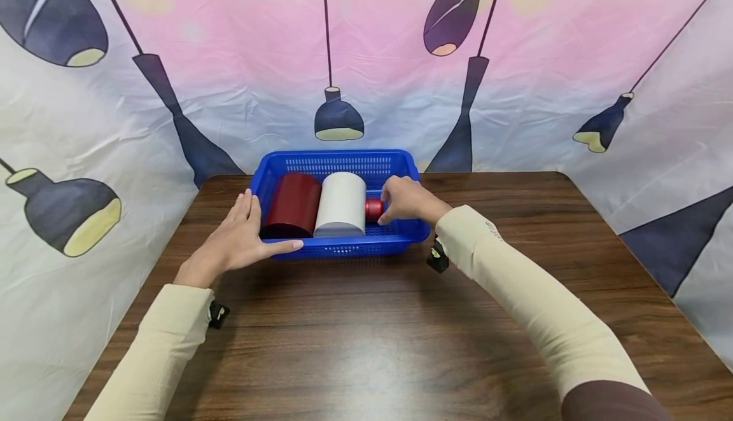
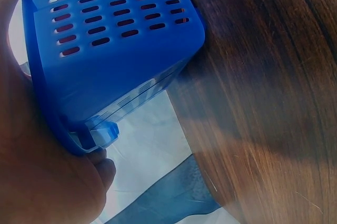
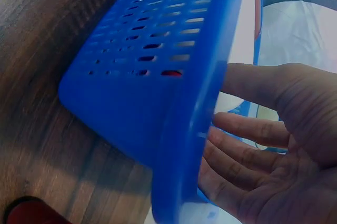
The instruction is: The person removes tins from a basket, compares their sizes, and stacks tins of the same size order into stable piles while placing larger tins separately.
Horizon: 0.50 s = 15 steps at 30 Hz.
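A blue plastic basket (image 1: 338, 245) with slotted walls stands at the far side of the table. Inside it lie a dark red cylinder (image 1: 294, 201), a white cylinder (image 1: 342, 201) and a small red cylindrical object (image 1: 374, 209), side by side. My left hand (image 1: 231, 240) rests on the basket's left rim, its fingers along the side and its thumb stretched over the front rim. Over the right end reaches my right hand (image 1: 409, 198), fingers spread and slightly bent beside the small red object. In the right wrist view its palm (image 3: 295, 166) shows bare; the rim covers its fingertips.
The brown wooden table (image 1: 343, 332) carries the basket near its back edge. Behind and beside it hangs a cloth (image 1: 252, 58) printed with lamps. A red rounded shape (image 3: 34, 212), its kind unclear, shows in the corner of the right wrist view.
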Motion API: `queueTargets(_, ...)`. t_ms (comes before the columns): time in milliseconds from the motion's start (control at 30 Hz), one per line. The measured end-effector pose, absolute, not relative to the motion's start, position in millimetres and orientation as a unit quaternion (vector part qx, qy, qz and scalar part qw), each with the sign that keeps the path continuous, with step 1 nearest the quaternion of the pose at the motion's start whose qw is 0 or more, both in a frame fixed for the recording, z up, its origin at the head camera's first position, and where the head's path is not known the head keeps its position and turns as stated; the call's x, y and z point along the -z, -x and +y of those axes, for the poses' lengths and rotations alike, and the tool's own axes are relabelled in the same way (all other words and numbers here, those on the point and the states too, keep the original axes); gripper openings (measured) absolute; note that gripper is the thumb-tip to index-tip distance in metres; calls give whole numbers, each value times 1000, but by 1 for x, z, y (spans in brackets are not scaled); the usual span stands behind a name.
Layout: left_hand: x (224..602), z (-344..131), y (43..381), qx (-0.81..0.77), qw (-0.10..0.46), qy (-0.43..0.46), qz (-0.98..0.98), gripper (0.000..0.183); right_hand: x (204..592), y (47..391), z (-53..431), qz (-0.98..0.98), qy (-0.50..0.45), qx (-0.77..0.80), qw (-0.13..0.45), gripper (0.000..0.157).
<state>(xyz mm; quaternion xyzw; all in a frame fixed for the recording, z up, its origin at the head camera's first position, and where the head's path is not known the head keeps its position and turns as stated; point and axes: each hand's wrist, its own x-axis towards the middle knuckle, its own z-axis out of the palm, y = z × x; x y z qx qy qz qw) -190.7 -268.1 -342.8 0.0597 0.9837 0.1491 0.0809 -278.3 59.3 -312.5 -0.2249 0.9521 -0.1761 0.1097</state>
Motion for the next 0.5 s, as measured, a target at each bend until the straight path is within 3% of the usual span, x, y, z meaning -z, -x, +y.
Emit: queueTargets(500, 342, -267, 190, -147, 79, -56, 984, 144, 329, 292, 42, 960, 212, 146, 107, 31)
